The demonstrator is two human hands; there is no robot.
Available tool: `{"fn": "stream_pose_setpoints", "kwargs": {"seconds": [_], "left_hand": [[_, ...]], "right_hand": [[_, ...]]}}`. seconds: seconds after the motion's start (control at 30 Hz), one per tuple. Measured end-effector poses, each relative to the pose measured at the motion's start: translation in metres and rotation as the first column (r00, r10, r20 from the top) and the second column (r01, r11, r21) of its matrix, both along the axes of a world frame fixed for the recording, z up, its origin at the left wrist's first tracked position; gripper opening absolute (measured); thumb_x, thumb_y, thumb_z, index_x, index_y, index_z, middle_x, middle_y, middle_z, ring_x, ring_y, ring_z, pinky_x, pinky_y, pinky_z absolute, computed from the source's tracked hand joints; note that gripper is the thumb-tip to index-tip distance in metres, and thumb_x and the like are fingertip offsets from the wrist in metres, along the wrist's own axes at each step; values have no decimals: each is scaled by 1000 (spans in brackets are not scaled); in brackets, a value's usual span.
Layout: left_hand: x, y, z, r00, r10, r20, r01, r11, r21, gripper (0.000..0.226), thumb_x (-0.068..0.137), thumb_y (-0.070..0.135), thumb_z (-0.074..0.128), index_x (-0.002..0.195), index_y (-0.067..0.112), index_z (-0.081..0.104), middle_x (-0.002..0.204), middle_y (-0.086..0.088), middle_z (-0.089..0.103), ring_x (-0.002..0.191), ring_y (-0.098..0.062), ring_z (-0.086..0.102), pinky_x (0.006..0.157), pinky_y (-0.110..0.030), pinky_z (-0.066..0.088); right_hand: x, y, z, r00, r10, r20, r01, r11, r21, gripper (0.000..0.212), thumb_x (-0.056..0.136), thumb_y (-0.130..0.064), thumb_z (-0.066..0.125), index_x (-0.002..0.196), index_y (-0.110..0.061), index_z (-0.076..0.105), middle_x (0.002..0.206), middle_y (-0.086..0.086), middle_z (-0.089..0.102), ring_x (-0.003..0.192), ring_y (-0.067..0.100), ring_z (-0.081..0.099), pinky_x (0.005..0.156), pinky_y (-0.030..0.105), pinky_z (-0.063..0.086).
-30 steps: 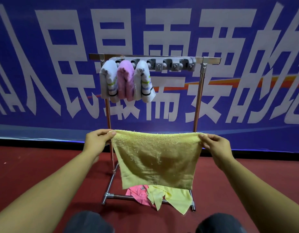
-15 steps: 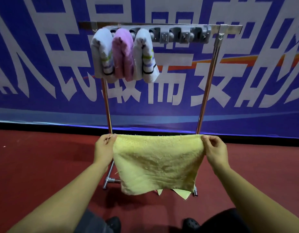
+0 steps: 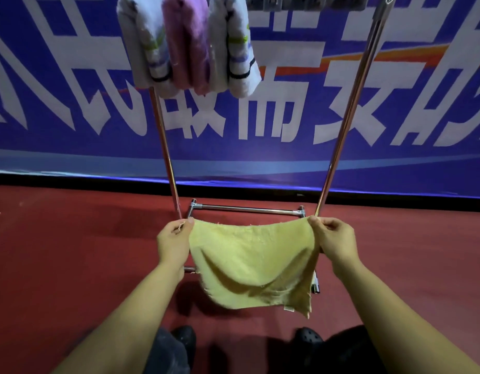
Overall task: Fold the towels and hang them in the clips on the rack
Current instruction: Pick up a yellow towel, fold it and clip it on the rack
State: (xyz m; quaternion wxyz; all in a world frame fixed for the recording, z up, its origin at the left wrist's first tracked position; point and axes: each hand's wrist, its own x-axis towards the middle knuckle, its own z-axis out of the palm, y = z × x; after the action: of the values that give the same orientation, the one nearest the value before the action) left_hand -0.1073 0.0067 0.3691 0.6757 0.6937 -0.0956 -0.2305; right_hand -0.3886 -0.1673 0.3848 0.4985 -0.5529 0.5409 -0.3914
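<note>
A yellow towel point(image 3: 253, 263) hangs doubled between my hands in front of the metal rack point(image 3: 349, 109). My left hand point(image 3: 174, 242) pinches its upper left corner and my right hand point(image 3: 334, 238) pinches its upper right corner. The top edge sags a little and the lower edge billows toward me. Three folded towels hang side by side at the rack's top left: a white striped towel point(image 3: 141, 41), a pink towel point(image 3: 187, 41) and another white striped towel point(image 3: 233, 44). The clips are mostly cut off by the frame's top edge.
The rack's base bars point(image 3: 247, 209) rest on red carpet point(image 3: 71, 265) in front of a blue banner wall point(image 3: 287, 147). My dark shoes point(image 3: 310, 338) show at the bottom. Anything lying under the rack is hidden by the held towel.
The view has closed in on the rack and tilted down, so the top bar has left the frame. The yellow towel's top edge has slackened and its bottom has swung toward me.
</note>
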Motion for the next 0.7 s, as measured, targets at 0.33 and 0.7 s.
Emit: {"fn": "stream_pose_setpoints", "kwargs": {"seconds": [0.33,0.7], "left_hand": [[-51,-28,12,972,-225,-72,222,974,-48,14,90,22,77,96,9,75,86,-7,73,72,-15,64,60,-28,51],[-77,-48,14,930,-324,-176,317,946,-65,23,87,21,80,101,5,71,94,-16,73,79,-20,66,71,-38,60]], "right_hand": [[53,30,1,991,136,20,-136,991,2,20,89,-31,80,81,-13,76,77,9,78,73,22,71,75,60,61],[94,48,-3,961,274,-24,-274,962,-9,16,94,-29,72,87,-16,78,78,4,77,78,27,74,78,54,62]]}}
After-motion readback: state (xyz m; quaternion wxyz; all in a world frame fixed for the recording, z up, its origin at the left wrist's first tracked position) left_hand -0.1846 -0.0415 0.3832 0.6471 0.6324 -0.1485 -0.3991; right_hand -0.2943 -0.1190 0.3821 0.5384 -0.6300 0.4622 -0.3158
